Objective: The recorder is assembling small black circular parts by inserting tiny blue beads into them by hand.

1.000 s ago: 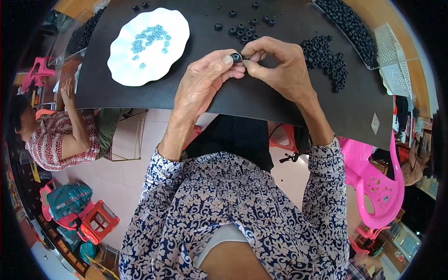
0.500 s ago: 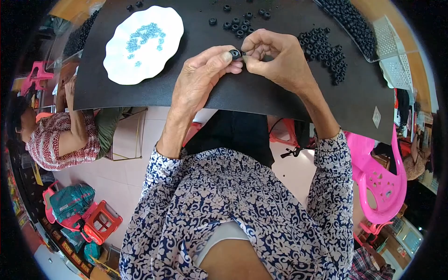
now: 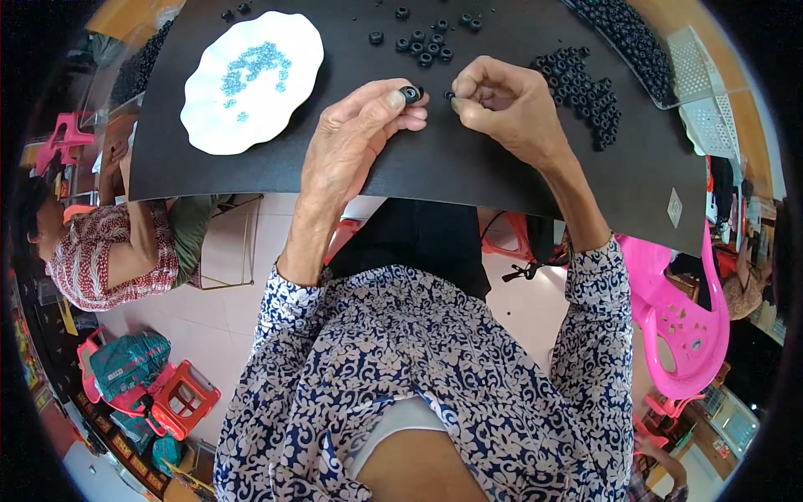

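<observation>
Between the thumb and fingers of my left hand (image 3: 345, 138) is a small round black part (image 3: 410, 94) with a hole in its middle, like a toy wheel. To its right my right hand (image 3: 512, 113) pinches a tiny dark piece (image 3: 449, 95), too small to name. A gap of bare table parts the two hands. Several similar black parts (image 3: 427, 46) lie loose beyond my hands, and a larger heap (image 3: 585, 96) spreads to the right. A white wavy-edged plate (image 3: 201, 105) at the left carries many tiny bluish clear bits (image 3: 255, 67).
The dark table (image 3: 401, 176) has a curved near edge. A clear bin of black parts (image 3: 627, 42) stands far right beside a white perforated basket (image 3: 703, 84). A pink chair (image 3: 686, 335) is at the right. Another person (image 3: 109, 243) sits at the left near a red stool (image 3: 184, 397).
My hands have drawn apart: the left moved slightly left with the black part, and the right moved slightly right with the tiny dark piece.
</observation>
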A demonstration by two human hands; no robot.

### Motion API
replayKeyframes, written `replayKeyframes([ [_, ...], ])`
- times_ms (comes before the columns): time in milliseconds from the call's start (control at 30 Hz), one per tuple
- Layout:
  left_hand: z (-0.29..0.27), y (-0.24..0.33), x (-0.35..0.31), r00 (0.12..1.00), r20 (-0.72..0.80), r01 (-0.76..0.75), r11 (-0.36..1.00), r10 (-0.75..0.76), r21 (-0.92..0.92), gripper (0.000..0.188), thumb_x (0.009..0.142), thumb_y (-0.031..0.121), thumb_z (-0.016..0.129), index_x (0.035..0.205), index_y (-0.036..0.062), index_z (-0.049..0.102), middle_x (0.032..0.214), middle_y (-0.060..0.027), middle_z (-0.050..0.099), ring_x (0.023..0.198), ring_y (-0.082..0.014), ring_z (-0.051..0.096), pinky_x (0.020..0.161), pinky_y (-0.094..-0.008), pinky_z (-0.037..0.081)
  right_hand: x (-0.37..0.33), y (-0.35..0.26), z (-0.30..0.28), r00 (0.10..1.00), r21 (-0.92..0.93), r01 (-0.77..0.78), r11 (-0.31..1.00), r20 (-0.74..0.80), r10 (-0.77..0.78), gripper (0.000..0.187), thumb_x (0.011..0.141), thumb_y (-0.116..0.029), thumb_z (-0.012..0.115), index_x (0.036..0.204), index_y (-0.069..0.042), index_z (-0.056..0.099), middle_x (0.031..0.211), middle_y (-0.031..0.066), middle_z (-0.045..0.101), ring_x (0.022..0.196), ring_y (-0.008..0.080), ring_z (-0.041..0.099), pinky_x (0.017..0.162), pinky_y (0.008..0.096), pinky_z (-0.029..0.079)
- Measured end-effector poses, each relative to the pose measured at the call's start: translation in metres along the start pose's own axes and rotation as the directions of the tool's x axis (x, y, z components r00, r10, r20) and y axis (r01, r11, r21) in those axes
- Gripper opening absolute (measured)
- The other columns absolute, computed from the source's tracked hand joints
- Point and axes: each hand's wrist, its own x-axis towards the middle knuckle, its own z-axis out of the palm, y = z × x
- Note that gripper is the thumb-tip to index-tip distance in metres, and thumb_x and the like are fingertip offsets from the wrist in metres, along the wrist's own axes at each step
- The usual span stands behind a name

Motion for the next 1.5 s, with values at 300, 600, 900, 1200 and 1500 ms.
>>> replayKeyframes([
  [300,0.005,-0.005,0.009,0.998,-0.057,0.011,1.0,-0.012,-0.011,0.031,0.094,0.015,0.061,0.114,-0.0088,0.059,0.101,-0.0188,0.065,0.087,-0.0229,0.066,0.079,-0.0332,0.056,-0.003,0.01,0.007,0.998,0.257,0.038,0.966,-0.053,-0.025,0.011,0.085,0.002,0.058,0.095,-0.001,0.062,0.088,0.0011,0.059,0.078,0.0093,0.056,0.073,0.0238,0.046],
  [600,0.006,-0.002,0.006,0.997,-0.076,0.004,1.0,-0.005,-0.004,0.029,0.095,0.016,0.059,0.112,-0.0072,0.059,0.1,-0.0193,0.064,0.088,-0.0232,0.066,0.077,-0.0329,0.055,-0.003,0.012,0.011,0.996,0.593,-0.073,0.802,0.0,0.091,0.011,0.087,0.0,0.061,0.098,-0.002,0.062,0.09,0.0028,0.058,0.074,0.0121,0.053,0.071,0.0283,0.045],
  [900,0.004,0.001,-0.004,1.0,-0.008,0.016,0.999,-0.016,-0.044,0.029,0.097,0.017,0.056,0.114,-0.0062,0.058,0.096,-0.0172,0.067,0.088,-0.0215,0.065,0.079,-0.0321,0.053,-0.005,0.004,0.021,0.999,0.31,0.016,0.951,-0.044,-0.003,0.009,0.086,0.003,0.058,0.092,-0.003,0.058,0.081,0.0019,0.059,0.074,0.0082,0.056,0.068,0.0227,0.045],
  [1200,-0.001,-0.004,-0.006,1.0,-0.019,-0.01,0.994,0.008,-0.107,0.027,0.097,0.014,0.055,0.114,-0.0061,0.059,0.097,-0.0167,0.067,0.087,-0.0207,0.065,0.08,-0.0321,0.052,-0.01,0.008,0.027,1.0,0.323,0.012,0.946,0.021,-0.02,0.021,0.083,0.008,0.063,0.103,0.001,0.064,0.088,-0.0003,0.061,0.082,0.0054,0.057,0.07,0.0194,0.045],
  [1500,0.001,0.005,-0.008,0.986,-0.123,-0.099,0.989,0.112,0.111,0.03,0.096,0.015,0.057,0.116,-0.0067,0.059,0.094,-0.0156,0.068,0.08,-0.0173,0.065,0.076,-0.0272,0.054,-0.005,-0.008,0.011,0.939,-0.521,0.171,0.836,-0.171,-0.298,0.023,0.073,0.003,0.066,0.095,-0.005,0.069,0.071,-0.0002,0.053,0.061,0.0065,0.048,0.058,0.0209,0.042],
])
